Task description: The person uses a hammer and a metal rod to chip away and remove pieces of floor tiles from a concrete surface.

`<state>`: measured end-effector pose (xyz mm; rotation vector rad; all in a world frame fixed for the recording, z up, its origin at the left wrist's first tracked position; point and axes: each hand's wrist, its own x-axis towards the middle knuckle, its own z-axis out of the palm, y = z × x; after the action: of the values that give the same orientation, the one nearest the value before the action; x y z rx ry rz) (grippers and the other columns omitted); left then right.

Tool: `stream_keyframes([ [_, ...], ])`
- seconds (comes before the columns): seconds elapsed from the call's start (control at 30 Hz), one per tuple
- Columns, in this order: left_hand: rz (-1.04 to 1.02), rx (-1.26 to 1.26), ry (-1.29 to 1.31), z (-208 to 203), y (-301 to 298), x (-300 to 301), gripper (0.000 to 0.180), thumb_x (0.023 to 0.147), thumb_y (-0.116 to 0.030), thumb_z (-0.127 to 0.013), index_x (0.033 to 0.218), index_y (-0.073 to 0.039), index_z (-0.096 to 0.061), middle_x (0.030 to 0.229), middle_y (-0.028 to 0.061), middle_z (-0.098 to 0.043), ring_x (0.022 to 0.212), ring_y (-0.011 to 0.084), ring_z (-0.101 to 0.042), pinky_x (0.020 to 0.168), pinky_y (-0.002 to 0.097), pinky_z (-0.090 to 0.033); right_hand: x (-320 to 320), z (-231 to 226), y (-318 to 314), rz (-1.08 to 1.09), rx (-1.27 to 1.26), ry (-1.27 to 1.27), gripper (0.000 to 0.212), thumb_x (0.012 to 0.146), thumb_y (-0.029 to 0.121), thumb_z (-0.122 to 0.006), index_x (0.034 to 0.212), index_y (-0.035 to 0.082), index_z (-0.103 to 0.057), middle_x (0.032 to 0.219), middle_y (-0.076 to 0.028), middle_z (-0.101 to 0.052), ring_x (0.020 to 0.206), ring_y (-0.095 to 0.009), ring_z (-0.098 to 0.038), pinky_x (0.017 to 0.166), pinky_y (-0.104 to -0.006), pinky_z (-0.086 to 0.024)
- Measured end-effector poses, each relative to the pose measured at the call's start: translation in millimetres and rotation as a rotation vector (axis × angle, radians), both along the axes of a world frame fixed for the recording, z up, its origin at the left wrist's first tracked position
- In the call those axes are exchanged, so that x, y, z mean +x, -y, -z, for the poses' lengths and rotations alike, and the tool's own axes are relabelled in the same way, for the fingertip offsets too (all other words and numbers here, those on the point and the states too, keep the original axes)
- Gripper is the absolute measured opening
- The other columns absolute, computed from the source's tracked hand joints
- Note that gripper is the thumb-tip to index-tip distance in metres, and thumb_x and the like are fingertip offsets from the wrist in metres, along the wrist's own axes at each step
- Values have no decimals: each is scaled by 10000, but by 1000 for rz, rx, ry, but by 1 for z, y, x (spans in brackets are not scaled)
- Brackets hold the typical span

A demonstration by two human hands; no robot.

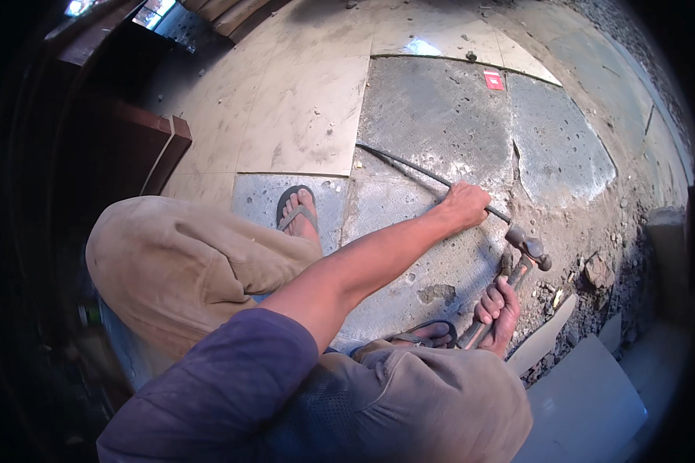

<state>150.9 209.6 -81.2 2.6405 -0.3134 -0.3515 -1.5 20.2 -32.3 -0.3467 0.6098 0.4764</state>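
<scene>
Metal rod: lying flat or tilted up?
Tilted: the left hand grips the metal rod, its far tip at the pale tile's edge, and its shadow diverges toward the hand.

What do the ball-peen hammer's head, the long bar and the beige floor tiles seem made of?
Ball-peen hammer's head: probably steel, dull grey-brown, with faint highlights on its rounded end.
Long bar: likely iron or steel, dark and matte, slim and fairly straight.
Beige floor tiles: probably ceramic or porcelain, smooth-faced under the dust, with crisp edges.

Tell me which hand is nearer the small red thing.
Left. The left hand, gripping the rod, lies below the red thing in frame; the right hand, gripping the hammer, lies lower, farther away.
</scene>
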Motion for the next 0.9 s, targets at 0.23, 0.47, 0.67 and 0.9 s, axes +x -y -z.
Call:
stream_keyframes([
  [0.23,-16,12,-22,-1,1,5,138,772,-150,-664,785,-19,-705,778,216,-695,764,357,-694,796,457,-533,13,-9,61,450,-282,80,102,965,99,-567,902,81,-488,560,51,-389,391,-32,-380,307,-206,-356],
  [0.47,-23,-31,-4,3,1,3,128,759,-122,-654,767,2,-686,759,228,-683,763,365,-689,834,471,-521,29,2,3,34,-62,13,81,968,107,-562,911,92,-507,558,57,-386,391,-33,-370,308,-210,-354],
  [0.67,-21,-24,-18,7,-4,6,124,750,-106,-651,738,17,-668,711,228,-667,680,353,-673,739,463,-533,8,-6,40,109,-151,13,43,977,118,-559,972,86,-531,582,62,-392,401,-27,-387,311,-203,-376],
  [0.9,7,-46,-10,0,4,4,103,748,-78,-643,709,17,-649,648,212,-640,613,310,-656,674,439,-541,35,23,50,539,-316,95,54,970,97,-553,966,76,-503,579,62,-396,403,-24,-371,314,-203,-379],
])
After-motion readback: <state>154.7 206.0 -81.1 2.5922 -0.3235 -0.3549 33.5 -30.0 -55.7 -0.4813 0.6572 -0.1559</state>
